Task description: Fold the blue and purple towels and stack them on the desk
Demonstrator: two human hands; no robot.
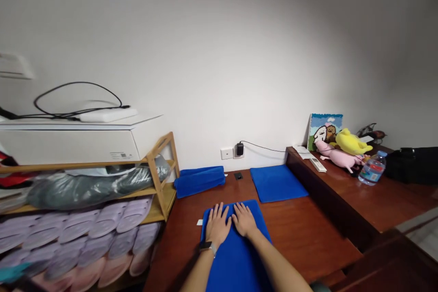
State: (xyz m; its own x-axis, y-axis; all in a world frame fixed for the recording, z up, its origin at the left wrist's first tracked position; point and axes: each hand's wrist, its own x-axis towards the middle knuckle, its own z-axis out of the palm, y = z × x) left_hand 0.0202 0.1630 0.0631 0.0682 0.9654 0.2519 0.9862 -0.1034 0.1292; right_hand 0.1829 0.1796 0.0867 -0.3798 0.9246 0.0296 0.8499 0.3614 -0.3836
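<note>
A blue towel (232, 264) is spread lengthwise on the reddish-brown wooden desk (287, 232), its lower end running out of view. Near its far edge my left hand (217, 226) lies flat on the cloth, fingers stretched out, a watch on the wrist. My right hand (244, 220) rests palm down beside it, fingers also extended, the two thumbs close together. Against the wall at the back left sits a folded blue towel (200, 181). Another blue towel (278, 183) lies flat and folded at the back right.
A wooden rack (160, 182) with several lilac slippers (102, 216) and a white box (68, 143) stands left. On the raised ledge at right are a water bottle (372, 169), plush toys (352, 142) and a remote (318, 164). A black charger (240, 148) is plugged into the wall.
</note>
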